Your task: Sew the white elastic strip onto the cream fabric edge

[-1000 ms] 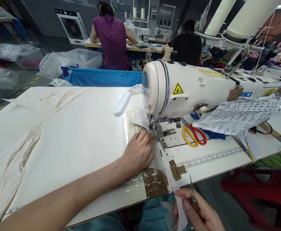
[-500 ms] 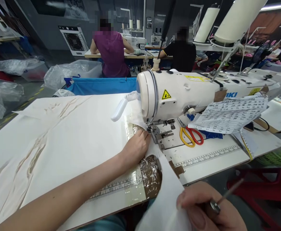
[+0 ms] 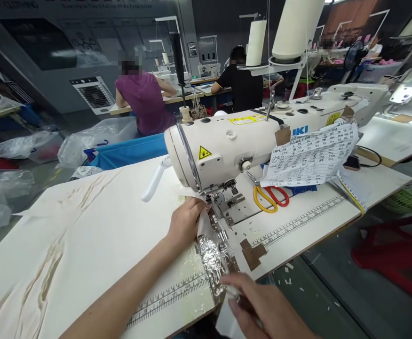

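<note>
My left hand (image 3: 186, 219) is closed, its fingers pinching white fabric (image 3: 205, 225) right beside the presser foot of the white sewing machine (image 3: 223, 150). Below the table's front edge, my right hand (image 3: 262, 303) is closed round a small tool with a metal ferrule, mostly hidden by the fingers. White cloth also hangs under the right hand; whether its fingers grip that cloth I cannot tell. Between the hands lies a patch of shiny clear tape over brown (image 3: 213, 263) on the tabletop.
Scissors with yellow and red handles (image 3: 256, 197) lie right of the needle area. A sheet with handwriting (image 3: 308, 155) hangs from the machine. Cream cloth pieces (image 3: 51, 263) spread over the table's left side. Two people sit at machines beyond, and a red stool (image 3: 396, 254) stands at right.
My right hand has moved left and inward, closer to the table edge, and the tool's shaft no longer shows. My left hand stays by the presser foot. The camera view has shifted right.
</note>
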The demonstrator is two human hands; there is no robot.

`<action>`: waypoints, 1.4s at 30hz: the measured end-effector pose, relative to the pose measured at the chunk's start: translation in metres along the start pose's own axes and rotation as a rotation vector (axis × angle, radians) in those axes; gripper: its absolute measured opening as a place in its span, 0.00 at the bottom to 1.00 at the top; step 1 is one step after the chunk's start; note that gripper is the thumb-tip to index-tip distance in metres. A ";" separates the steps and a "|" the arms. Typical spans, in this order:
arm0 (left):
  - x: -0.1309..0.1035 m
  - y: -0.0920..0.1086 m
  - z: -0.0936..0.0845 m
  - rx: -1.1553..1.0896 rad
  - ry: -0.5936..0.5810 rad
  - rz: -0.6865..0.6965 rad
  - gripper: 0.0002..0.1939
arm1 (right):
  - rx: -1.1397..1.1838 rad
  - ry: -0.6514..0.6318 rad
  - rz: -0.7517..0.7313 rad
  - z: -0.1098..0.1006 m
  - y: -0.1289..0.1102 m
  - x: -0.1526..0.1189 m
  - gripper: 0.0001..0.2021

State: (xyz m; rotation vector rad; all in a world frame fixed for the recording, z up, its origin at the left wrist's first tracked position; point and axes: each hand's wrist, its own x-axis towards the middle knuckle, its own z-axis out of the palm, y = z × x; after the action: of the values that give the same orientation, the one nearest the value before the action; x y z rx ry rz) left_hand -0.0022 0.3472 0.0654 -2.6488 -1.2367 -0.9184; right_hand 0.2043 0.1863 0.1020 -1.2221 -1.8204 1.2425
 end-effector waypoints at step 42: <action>0.002 -0.010 -0.005 -0.356 -0.045 0.036 0.10 | 0.015 0.094 -0.112 -0.011 0.006 0.046 0.16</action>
State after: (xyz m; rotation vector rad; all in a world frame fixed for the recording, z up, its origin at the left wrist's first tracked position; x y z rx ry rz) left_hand -0.0110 0.3537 0.0687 -2.9632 -1.1207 -1.1774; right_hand 0.1977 0.2335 0.1002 -1.1357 -1.7827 1.1164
